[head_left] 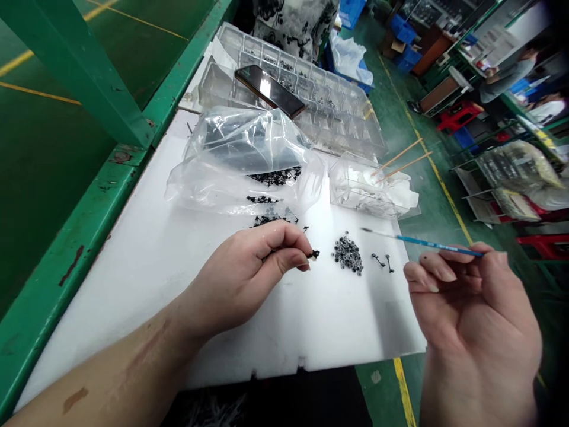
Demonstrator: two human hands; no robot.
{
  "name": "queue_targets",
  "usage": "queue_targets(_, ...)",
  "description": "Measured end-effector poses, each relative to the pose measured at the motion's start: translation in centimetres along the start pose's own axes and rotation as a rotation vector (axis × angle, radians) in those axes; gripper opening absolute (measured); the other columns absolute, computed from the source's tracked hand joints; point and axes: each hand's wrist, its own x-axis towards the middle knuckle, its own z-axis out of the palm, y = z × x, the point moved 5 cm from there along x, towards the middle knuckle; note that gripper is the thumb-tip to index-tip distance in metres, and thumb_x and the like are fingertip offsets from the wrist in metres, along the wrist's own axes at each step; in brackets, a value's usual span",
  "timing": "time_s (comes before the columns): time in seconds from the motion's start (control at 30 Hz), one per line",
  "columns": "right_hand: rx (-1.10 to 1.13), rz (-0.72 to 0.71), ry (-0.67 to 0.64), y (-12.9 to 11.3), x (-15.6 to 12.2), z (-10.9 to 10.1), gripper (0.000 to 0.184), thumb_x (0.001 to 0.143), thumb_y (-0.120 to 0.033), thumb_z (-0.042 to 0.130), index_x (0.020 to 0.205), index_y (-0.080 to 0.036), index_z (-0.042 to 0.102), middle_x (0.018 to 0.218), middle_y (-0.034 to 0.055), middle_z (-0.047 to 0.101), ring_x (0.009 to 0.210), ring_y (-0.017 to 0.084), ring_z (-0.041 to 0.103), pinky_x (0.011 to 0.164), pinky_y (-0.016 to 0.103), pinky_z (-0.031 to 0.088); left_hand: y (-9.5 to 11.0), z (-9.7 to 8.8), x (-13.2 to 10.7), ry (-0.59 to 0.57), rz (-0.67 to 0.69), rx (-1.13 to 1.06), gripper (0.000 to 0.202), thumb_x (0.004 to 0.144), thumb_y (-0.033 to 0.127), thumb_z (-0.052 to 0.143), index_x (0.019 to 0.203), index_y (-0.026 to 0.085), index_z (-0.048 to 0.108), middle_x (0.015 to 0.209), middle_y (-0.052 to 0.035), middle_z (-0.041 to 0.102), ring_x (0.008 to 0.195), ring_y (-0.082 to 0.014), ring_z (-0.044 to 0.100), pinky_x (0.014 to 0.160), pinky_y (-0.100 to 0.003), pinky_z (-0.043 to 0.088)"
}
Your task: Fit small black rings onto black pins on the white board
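Between the thumb and forefinger of my left hand (249,270) a small black part (316,254) is pinched, its end sticking out past the fingertips. My right hand (478,314), palm up, grips a thin paintbrush (438,244) by its blue handle. The brush's dark tip points left, above a pile of small black-and-grey rings (348,255). Two small black pin-like parts (378,260) lie to the right of that pile. Behind my left hand, more black parts (272,220) spill beside a clear plastic bag (249,139) that holds others like them.
A white foam sheet (338,323) covers the table. Toward the back are a clear box (353,193) of white tissue with two wooden sticks (402,156), a phone (269,90) and a compartment tray (351,118). A green metal frame (84,237) borders the left. People sit at far right.
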Motion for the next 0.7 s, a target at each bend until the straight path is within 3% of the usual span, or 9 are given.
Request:
queue_targets(0.13,0.039,-0.064,0.163,-0.9,4.8,-2.4,0.014,0.098,-0.029,0.079,0.097,-0.021,0.068,0.083,-0.0053,0.055,0.06,0.008,0.047,0.049,0.023,0.042,-0.4,-0.3,-0.1,0.011,-0.005,0.064,0.016,0.11,0.024,0.062,0.099,0.029,0.073,0.085,0.0069,0.077,0.076,-0.0108,0.073,0.07,-0.019,0.055)
queue_targets(0.3,-0.02,-0.042,0.259,0.1,10.9,-5.7,0.016,0.099,-0.029,0.077,0.096,-0.022,0.062,0.076,-0.0074,0.053,0.053,0.007,0.042,0.045,0.02,0.037,-1.5,-0.4,-0.1,0.0,-0.001,0.159,0.021,0.112,0.037,0.058,0.101,0.031,0.074,0.088,0.0041,0.079,0.079,-0.0151,0.077,0.068,-0.021,0.058)
queue_targets(0.5,-0.153,-0.07,0.166,2.5,14.6,-6.7,0.02,0.095,-0.036,0.079,0.095,-0.028,0.061,0.071,-0.0072,0.048,0.051,0.01,0.038,0.041,0.024,0.035,-1.9,-0.5,-0.1,-0.027,-0.014,0.217,0.025,0.113,0.044,0.055,0.103,0.03,0.075,0.088,0.0012,0.08,0.08,-0.019,0.078,0.067,-0.023,0.06)
queue_targets(0.7,-0.351,-0.101,0.055,3.4,15.8,-6.6,0.034,0.087,-0.053,0.086,0.087,-0.03,0.061,0.066,-0.0049,0.048,0.048,0.013,0.038,0.039,0.029,0.034,-1.4,-0.5,0.2,-0.007,0.06,0.201,0.021,0.112,0.04,0.059,0.1,0.03,0.074,0.084,0.0014,0.08,0.073,-0.0183,0.078,0.062,-0.023,0.058)
